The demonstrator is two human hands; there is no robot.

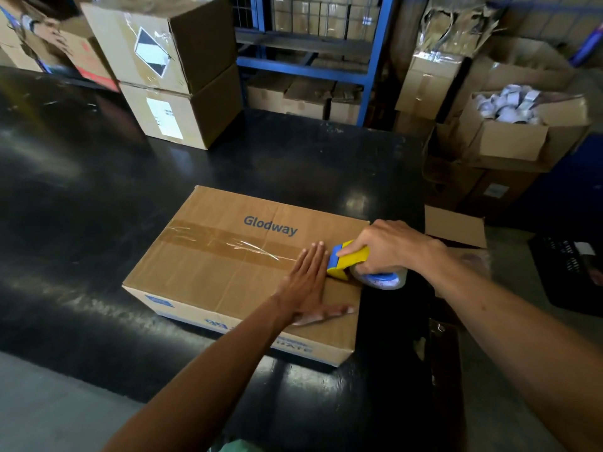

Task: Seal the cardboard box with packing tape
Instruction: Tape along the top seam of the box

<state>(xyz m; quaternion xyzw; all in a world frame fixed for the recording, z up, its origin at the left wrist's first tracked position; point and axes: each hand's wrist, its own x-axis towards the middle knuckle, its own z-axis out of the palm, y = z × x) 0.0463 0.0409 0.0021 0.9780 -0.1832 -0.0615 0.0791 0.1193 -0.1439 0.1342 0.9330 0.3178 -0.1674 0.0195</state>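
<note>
Cardboard box [228, 275]: closed, lying flat on the black counter [81, 190] at the middle of the view, "Glodway" printed on top; its contents are hidden.
Packing tape [225, 246]: a clear strip runs along the top seam from the 9 o'clock end towards 3 o'clock, wrinkled near the middle.
Tape dispenser [350, 262]: yellow and blue, pressed on the box top at its 3 o'clock end, the roll hanging past the box edge.
Right hand [388, 246]: fingers closed around the tape dispenser, thumb on its yellow top.
Left hand [306, 282]: laid flat on the box top just at 9 o'clock of the dispenser, fingers straight and together, thumb spread out towards 4 o'clock; it grips nothing.
Stacked boxes [169, 76]: two closed cartons, one on the other, on the counter at 11 o'clock; white labels on their sides, contents unseen.
Open carton [522, 132]: at 2 o'clock beyond the counter, flaps up, holding a heap of small white items too blurred to name.
Blue shelf rack [368, 60]: at 12 o'clock, with closed brown cartons on its levels.
Black crate [567, 269]: on the floor at 3 o'clock; what it holds cannot be told.
Small open box [456, 226]: just beyond the right wrist, one flap raised, inside hidden.
</note>
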